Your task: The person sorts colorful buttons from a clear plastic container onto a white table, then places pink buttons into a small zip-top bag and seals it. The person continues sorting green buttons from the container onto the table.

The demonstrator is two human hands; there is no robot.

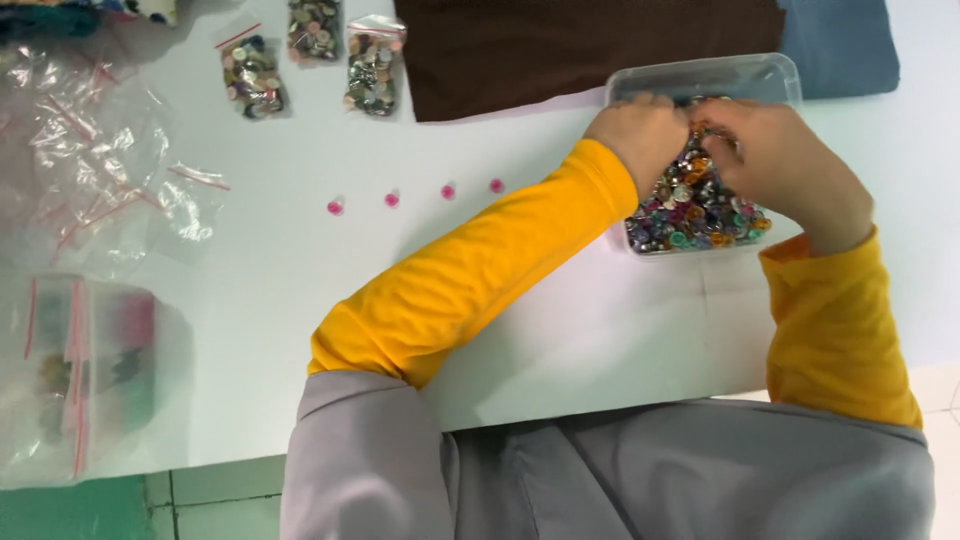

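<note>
While both forearms are reaching across the white surface, the left hand and right hand are meeting, knuckles up, in the clear tub. Fingers are curling into the mixed buttons; grip unclear.

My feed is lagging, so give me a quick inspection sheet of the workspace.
Surface: white table, flat and bright.
Job's things: clear plastic tub heaped with mixed coloured buttons; four pink buttons in a row on the table.
Clutter: three filled button bags at the far edge; empty zip bags at left; brown cloth and blue-grey cloth behind the tub.
Grippers: left hand and right hand both in the tub, fingers hidden among buttons.
Cables: nothing seen.
Surroundings: green tiled floor below.
</note>
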